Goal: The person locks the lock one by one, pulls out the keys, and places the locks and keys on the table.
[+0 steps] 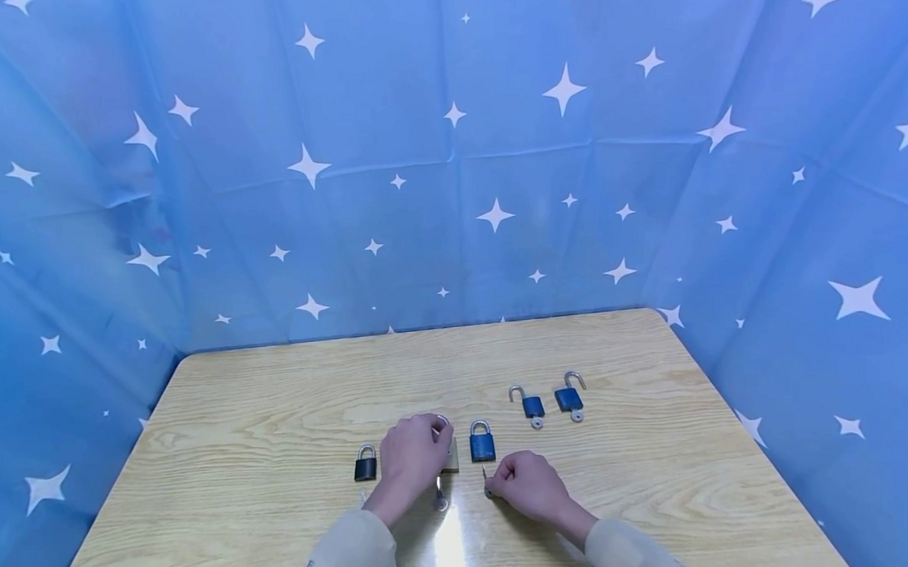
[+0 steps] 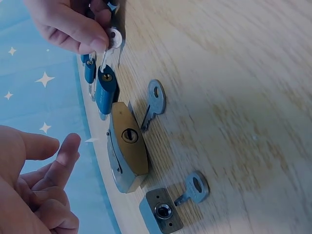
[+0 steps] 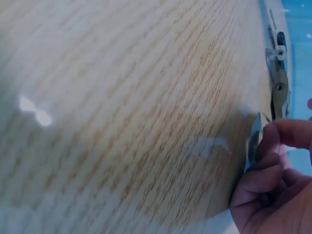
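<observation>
My right hand (image 1: pixel 532 485) pinches a silver key (image 2: pixel 115 39) between thumb and forefinger. Its blade points at the keyhole end of a blue padlock (image 1: pixel 482 448), whose shackle is closed. My left hand (image 1: pixel 415 452) hovers at the brass padlock (image 2: pixel 129 153), partly covering it in the head view. In the left wrist view its fingers (image 2: pixel 66 156) are loosely bent and hold nothing. A loose key (image 2: pixel 156 97) lies in front of the brass padlock. Left of that hand stands a small black padlock (image 1: pixel 365 468), with another key (image 2: pixel 196 187) before its keyhole.
Farther back on the right lie two blue padlocks, one (image 1: pixel 532 407) beside the other (image 1: pixel 568 399), shackles swung open and keys in their bottoms. The wooden table (image 1: pixel 278 406) runs back to a blue star-patterned curtain (image 1: pixel 388 111).
</observation>
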{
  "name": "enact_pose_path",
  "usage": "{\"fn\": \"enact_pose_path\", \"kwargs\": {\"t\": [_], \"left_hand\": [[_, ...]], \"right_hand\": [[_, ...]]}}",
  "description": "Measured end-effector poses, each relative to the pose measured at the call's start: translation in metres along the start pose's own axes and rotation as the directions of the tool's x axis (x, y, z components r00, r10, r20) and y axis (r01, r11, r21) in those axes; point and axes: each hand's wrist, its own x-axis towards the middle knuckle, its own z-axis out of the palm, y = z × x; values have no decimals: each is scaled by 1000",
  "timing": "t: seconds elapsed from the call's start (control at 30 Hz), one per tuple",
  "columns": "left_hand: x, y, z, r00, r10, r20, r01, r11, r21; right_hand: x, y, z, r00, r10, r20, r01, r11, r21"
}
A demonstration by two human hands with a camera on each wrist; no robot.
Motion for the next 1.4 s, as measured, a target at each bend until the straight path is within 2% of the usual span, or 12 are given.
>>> {"fn": "enact_pose_path", "kwargs": {"t": [0.2,0.57,0.8,1.4], "left_hand": [[-2,-1,1,1000,-1,-16,2,1000,9],[-5,0,0,1000,-9,3,9,1000,-18],[-7,0,1,1000,-1,2,1,1000,-25],[-8,-5,2,1000,-22,-4,22,999,-33]], "right_hand": [[1,1,1,1000,5,-6,-5,999,-42],[5,0,2,1000,2,-12,-4,994,-109],[7,0,0,1000,-29,-1,29,991,-130],[9,1,2,999,-35,12,37,986,-165]]}}
